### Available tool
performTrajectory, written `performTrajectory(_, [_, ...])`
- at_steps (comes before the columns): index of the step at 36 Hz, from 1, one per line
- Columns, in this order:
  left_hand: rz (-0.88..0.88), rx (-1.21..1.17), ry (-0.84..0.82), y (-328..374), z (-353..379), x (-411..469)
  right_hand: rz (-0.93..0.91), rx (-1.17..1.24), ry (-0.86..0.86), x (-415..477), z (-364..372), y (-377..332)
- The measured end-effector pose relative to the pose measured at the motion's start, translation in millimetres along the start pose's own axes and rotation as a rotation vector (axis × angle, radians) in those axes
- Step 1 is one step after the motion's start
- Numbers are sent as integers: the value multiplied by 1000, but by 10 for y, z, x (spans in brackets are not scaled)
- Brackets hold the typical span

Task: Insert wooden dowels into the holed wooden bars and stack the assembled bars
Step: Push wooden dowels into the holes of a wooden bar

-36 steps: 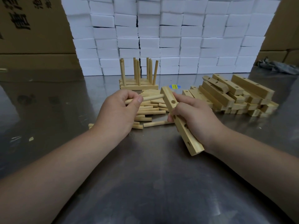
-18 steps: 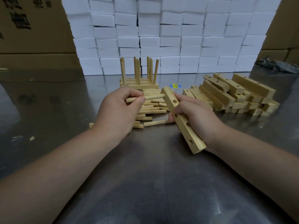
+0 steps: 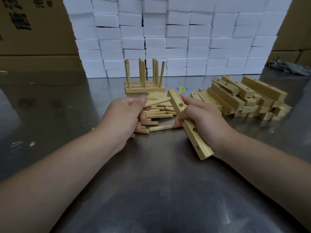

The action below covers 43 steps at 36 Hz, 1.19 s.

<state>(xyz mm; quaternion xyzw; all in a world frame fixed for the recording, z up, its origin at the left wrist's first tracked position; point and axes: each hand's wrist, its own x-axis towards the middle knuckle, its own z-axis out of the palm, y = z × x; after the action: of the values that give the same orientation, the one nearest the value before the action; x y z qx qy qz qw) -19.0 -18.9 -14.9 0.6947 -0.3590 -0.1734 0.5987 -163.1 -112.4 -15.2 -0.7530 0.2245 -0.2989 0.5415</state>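
Left grip (image 3: 124, 118) pinching dowel (image 3: 158, 101), right (image 3: 205, 121) clasping bar (image 3: 200, 147)

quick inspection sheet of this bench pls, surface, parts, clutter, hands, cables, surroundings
surface: metal table, shiny and scuffed.
job's things: held bar with holes, slanted; dowel with its tip at the bar's side near the far end, seating not visible; loose dowels heaped behind the hands; bar pile to the right; assembled stack with upright dowels further back.
clutter: wood chips at left; sticker; grey rag far right.
grippers: left hand pinches the dowel; right hand grips the held bar.
cables: nothing seen.
surroundings: white blocks stacked as a wall; cardboard boxes on both sides.
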Motion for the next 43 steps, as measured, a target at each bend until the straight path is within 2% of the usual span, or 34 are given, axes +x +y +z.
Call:
performTrajectory(3, [20,-29,0,13,-8,7,9,13,-1,1,-2,1])
performTrajectory(8, [179,156,72,15,-10,-23,24,-14,-36,-5,-20,-11])
performTrajectory(15, [206,201,66,28,-15,-61,32,34,-38,5,-20,-7])
performTrajectory(18, [186,123,86,46,-12,-54,60,71,-20,15,-13,2])
performTrajectory(22, [120,66,138,53,-28,-29,148,258,96,69,-22,23])
performTrajectory(24, [160,292,111,11,-23,-30,199,391,137,99,-26,29])
performTrajectory(28, [353,895,-82,-78,40,-65,249,623,193,140,-4,35])
performTrajectory(31, [400,1076,-191,-111,59,-66,259,726,199,164,11,45])
performTrajectory(37, [504,1027,-187,-119,57,-49,228,722,248,202,13,87])
performTrajectory(39, [511,956,-134,-107,56,-54,195,663,295,217,-21,96])
performTrajectory(43, [363,660,32,-85,57,-75,137,619,392,255,-89,121])
